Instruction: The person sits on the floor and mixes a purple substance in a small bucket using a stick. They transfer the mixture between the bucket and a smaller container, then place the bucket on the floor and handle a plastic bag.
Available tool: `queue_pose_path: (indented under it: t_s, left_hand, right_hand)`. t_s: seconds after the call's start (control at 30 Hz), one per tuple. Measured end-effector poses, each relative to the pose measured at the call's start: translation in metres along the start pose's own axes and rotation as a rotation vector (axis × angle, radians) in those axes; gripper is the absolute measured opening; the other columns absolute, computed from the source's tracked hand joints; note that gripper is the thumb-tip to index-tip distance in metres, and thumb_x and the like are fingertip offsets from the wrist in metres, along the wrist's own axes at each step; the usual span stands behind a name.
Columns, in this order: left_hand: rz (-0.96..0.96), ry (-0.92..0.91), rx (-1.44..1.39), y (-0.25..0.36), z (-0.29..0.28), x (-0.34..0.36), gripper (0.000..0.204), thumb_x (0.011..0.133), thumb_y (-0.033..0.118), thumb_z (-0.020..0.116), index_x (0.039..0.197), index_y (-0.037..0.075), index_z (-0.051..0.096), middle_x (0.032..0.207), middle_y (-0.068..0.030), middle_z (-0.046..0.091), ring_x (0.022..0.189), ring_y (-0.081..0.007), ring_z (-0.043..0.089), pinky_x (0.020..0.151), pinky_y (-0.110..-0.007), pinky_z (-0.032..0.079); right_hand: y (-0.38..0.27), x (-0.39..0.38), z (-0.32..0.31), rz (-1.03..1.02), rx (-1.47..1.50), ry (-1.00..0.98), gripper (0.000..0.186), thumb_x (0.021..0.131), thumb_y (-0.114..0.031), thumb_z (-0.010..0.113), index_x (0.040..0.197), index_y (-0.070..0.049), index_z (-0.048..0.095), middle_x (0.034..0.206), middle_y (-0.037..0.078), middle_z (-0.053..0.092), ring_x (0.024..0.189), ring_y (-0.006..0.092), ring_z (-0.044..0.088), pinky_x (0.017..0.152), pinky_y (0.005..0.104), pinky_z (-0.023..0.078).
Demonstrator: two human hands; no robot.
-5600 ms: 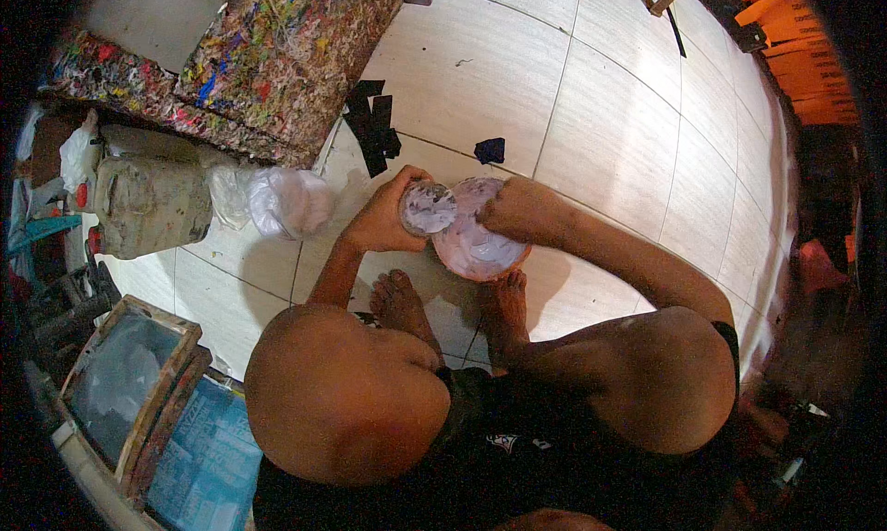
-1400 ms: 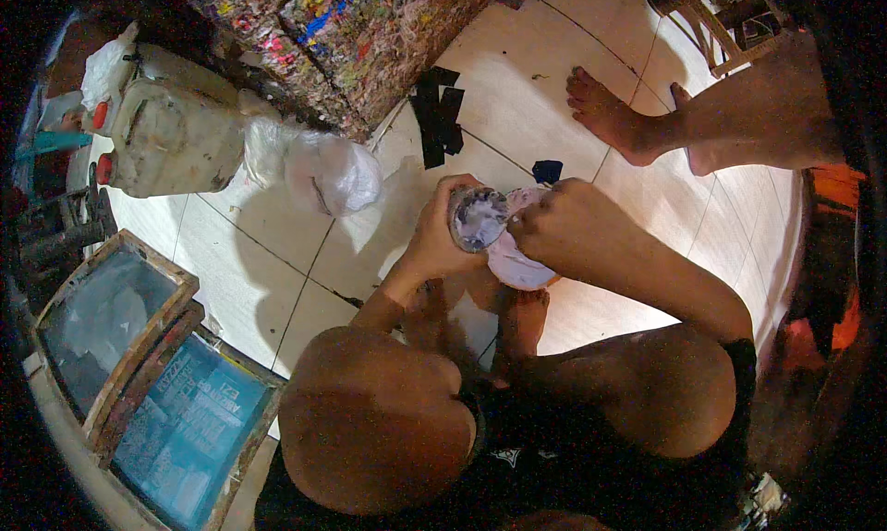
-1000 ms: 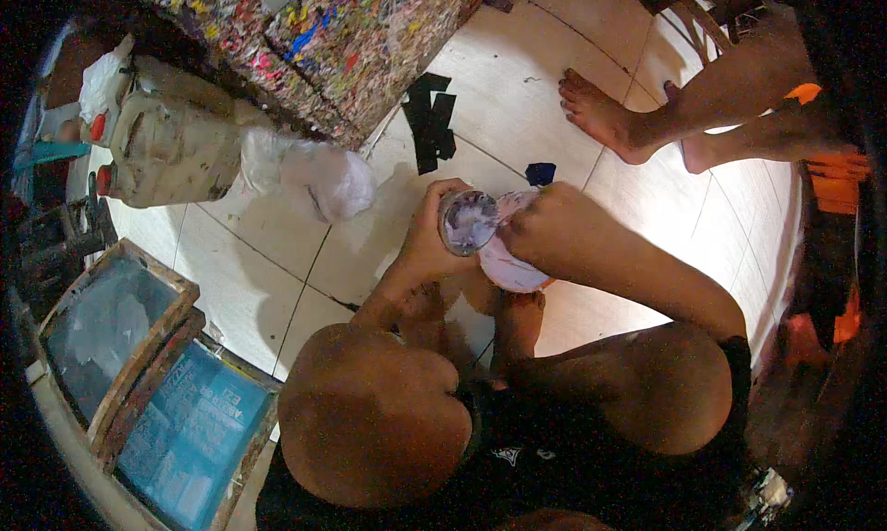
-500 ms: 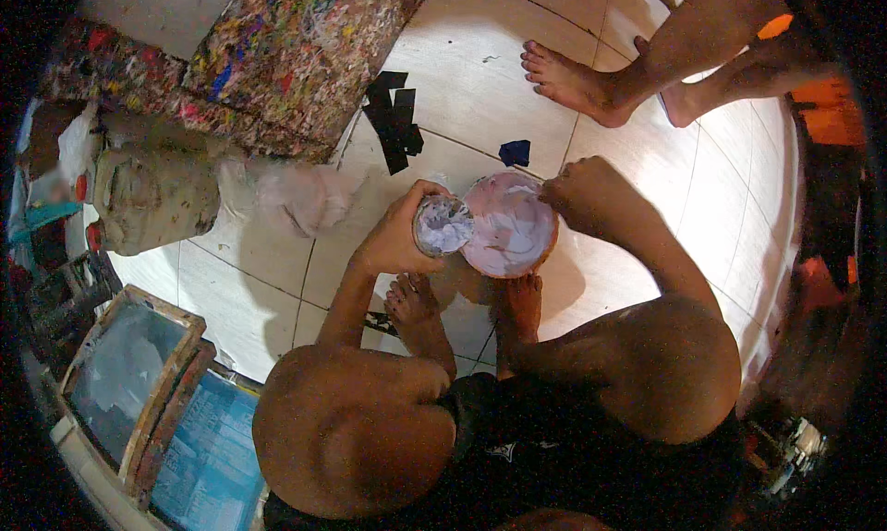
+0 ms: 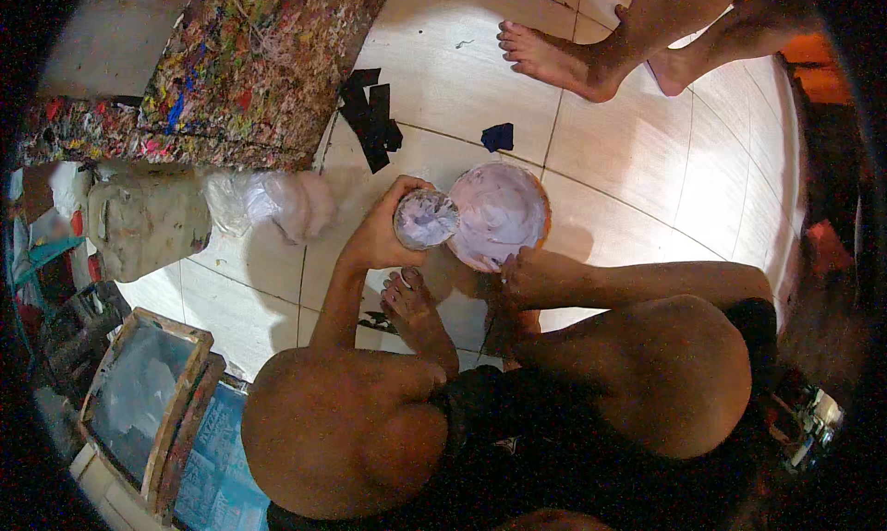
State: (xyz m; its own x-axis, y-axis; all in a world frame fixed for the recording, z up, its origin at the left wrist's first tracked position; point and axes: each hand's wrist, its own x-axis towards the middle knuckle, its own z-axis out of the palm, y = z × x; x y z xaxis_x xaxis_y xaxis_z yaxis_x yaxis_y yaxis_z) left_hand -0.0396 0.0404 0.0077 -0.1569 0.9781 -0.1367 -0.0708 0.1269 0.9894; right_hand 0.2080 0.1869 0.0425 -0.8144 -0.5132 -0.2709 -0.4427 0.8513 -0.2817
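My left hand (image 5: 377, 237) is wrapped round the side of a small round cup (image 5: 427, 220) with thick, pale lilac-white paste in it. The cup's rim meets or overlaps the left edge of a wider round tub (image 5: 500, 212), whose smooth lilac paste is streaked and swirled. At the tub's near right rim is my right hand (image 5: 534, 277), fingers curled together. What they grip, if anything, is hidden in shadow. My bare feet are close by, the left foot (image 5: 413, 307) just below the cup.
Black strips (image 5: 371, 120) and a dark blue scrap (image 5: 497, 138) lie on the tiled floor. A paint-crusted block (image 5: 249, 78) stands far left, with plastic bags (image 5: 268, 203) below it. Framed screens (image 5: 143, 392) lean near left. Another person's foot (image 5: 559, 62) is at the far right.
My right hand has moved from the tub's far right rim round to its near right rim, the forearm swinging lower. My left hand still holds the cup. The whole view has shifted slightly.
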Motion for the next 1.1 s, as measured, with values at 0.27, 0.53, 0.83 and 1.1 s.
queue_pose_path:
  t_s: [0.27,0.53,0.83,1.1]
  left_hand:
    - [-0.01,0.011,0.132,0.016,0.004,-0.007,0.079,0.049,0.008,0.079,0.12,0.007,0.046,0.109,-0.0072,0.06,0.103,-0.017,0.058,0.092,-0.032,0.045]
    - [-0.056,0.002,0.115,0.018,0.006,-0.002,0.079,0.048,0.008,0.079,0.12,0.007,0.046,0.107,-0.0076,0.06,0.1,-0.0169,0.059,0.09,-0.032,0.047]
    - [-0.032,0.017,0.254,0.018,0.007,-0.001,0.079,0.049,0.011,0.08,0.12,0.007,0.046,0.108,-0.0114,0.061,0.102,-0.0232,0.06,0.091,-0.035,0.047]
    - [-0.104,0.006,0.152,0.017,0.006,-0.004,0.08,0.049,0.012,0.081,0.12,0.006,0.045,0.111,-0.0129,0.06,0.103,-0.0257,0.06,0.092,-0.036,0.047]
  right_hand:
    - [0.072,-0.011,-0.024,0.234,-0.011,0.046,0.015,0.078,-0.016,0.061,0.09,-0.008,0.066,0.071,0.014,0.066,0.066,0.0315,0.068,0.059,0.0438,0.056]
    - [0.072,-0.05,-0.023,0.293,0.109,0.077,0.015,0.081,-0.012,0.058,0.093,-0.009,0.066,0.066,0.011,0.064,0.059,0.0287,0.066,0.056,0.0418,0.053]
    - [0.04,-0.063,-0.014,0.404,0.175,-0.182,0.026,0.082,-0.011,0.056,0.108,-0.01,0.062,0.069,0.01,0.064,0.063,0.0284,0.066,0.057,0.0406,0.052]
    - [0.069,-0.06,0.002,0.478,0.056,-0.103,0.013,0.087,-0.013,0.053,0.091,-0.005,0.062,0.069,0.015,0.066,0.059,0.0327,0.066,0.053,0.0453,0.053]
